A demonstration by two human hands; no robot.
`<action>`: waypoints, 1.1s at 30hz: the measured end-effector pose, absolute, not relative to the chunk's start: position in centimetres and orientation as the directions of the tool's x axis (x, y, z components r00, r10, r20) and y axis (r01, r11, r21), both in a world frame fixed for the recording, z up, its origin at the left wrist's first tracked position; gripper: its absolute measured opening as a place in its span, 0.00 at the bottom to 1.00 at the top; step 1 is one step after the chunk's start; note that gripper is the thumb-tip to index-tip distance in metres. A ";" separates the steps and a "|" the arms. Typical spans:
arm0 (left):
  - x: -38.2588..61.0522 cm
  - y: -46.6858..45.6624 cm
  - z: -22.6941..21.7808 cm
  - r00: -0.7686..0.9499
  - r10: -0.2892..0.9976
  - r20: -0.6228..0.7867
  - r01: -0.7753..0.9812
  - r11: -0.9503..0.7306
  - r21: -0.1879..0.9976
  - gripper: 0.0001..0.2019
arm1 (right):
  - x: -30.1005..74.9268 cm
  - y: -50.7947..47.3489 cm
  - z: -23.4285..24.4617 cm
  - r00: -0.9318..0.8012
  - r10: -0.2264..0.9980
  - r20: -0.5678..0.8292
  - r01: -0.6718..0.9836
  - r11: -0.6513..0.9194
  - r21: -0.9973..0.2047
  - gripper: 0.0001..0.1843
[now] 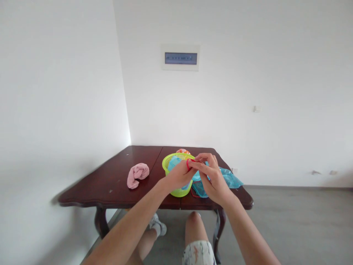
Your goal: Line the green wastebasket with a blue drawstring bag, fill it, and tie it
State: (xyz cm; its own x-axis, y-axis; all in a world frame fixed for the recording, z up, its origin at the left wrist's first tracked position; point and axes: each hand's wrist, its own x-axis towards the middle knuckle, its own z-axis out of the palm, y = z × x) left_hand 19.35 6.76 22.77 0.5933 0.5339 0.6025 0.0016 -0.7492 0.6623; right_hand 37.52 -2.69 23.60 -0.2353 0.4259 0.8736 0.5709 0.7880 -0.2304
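My left hand (180,173) and my right hand (213,180) meet above the table. A thin red band (188,165) loops around the fingers of my left hand, which are bent together with the tips hidden. My right hand pinches at the band with thumb and forefinger, its other fingers curled. Below my left hand stands a yellow-green plastic basket (166,163) with light blue material (174,162) inside. Beside the basket, beneath my right hand, lies a crumpled blue plastic bag (231,178) with a red edge.
A twisted pink cloth (138,175) lies left on the dark red wooden table (110,184). Behind the basket shows an orange-and-white item (182,151). White walls border the table's left and far sides. My legs are under the near edge.
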 end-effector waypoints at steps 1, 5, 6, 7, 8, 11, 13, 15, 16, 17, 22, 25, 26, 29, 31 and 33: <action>19.2 6.7 22.8 0.596 0.548 0.587 0.002 -0.732 0.681 0.25 | 37.5 -2.7 23.4 -0.199 0.432 0.879 0.544 0.795 -0.268 0.29; 18.0 6.4 23.2 0.625 0.579 0.523 -0.035 -0.649 0.760 0.38 | 37.2 -2.0 22.1 -0.032 0.519 0.854 0.437 0.776 -0.455 0.25; 17.8 6.4 23.2 0.635 0.578 0.512 -0.051 -0.630 0.775 0.40 | 37.1 -1.7 21.7 -0.037 0.549 0.835 0.429 0.763 -0.483 0.22; 17.5 6.3 23.2 0.642 0.579 0.503 -0.064 -0.613 0.788 0.41 | 37.0 -1.3 21.4 -0.048 0.575 0.817 0.426 0.751 -0.504 0.18; 17.3 6.3 23.1 0.646 0.582 0.494 -0.072 -0.598 0.799 0.42 | 36.8 -1.1 21.1 -0.050 0.596 0.801 0.420 0.740 -0.525 0.14; 16.9 6.3 22.7 0.643 0.625 0.443 -0.068 -0.529 0.846 0.43 | 36.3 -0.5 20.6 0.029 0.623 0.782 0.393 0.712 -0.582 0.10; 16.7 6.2 22.4 0.626 0.672 0.396 -0.075 -0.454 0.888 0.41 | 36.1 -0.4 20.7 0.100 0.611 0.786 0.389 0.703 -0.596 0.12; 16.7 6.2 22.4 0.593 0.712 0.377 -0.120 -0.385 0.915 0.38 | 35.9 -0.4 21.1 0.149 0.584 0.798 0.394 0.705 -0.589 0.16; 16.6 6.3 22.5 0.577 0.726 0.374 -0.149 -0.356 0.922 0.38 | 35.8 -0.6 21.2 0.166 0.569 0.805 0.396 0.709 -0.583 0.17; 16.5 6.4 22.6 0.570 0.736 0.364 -0.169 -0.328 0.929 0.38 | 35.7 -0.8 21.4 0.179 0.557 0.811 0.395 0.715 -0.578 0.17; 16.0 7.9 23.1 0.583 0.775 0.243 -0.226 -0.133 0.965 0.34 | 33.6 -2.4 20.2 0.271 0.493 0.826 0.343 0.753 -0.562 0.15; 15.5 8.0 23.5 0.613 0.762 0.209 -0.304 -0.016 0.953 0.29 | 31.8 -2.9 17.9 0.225 0.546 0.807 0.352 0.726 -0.590 0.14; 15.3 7.6 23.8 0.622 0.752 0.217 -0.305 -0.022 0.952 0.28 | 31.4 -2.9 17.1 0.170 0.579 0.798 0.395 0.701 -0.593 0.14; 14.1 5.4 25.1 0.579 0.746 0.328 -0.166 -0.286 0.944 0.29 | 31.1 -2.6 15.5 0.078 0.549 0.832 0.588 0.648 -0.483 0.07; 13.1 3.5 26.1 0.558 0.682 0.472 0.099 -0.620 0.779 0.25 | 31.6 -2.3 15.6 0.108 0.402 0.909 0.678 0.639 -0.363 0.07; 12.0 1.8 27.1 0.629 0.526 0.573 0.347 -0.849 0.398 0.16 | 32.1 -1.9 16.5 0.088 0.339 0.937 0.704 0.645 -0.299 0.18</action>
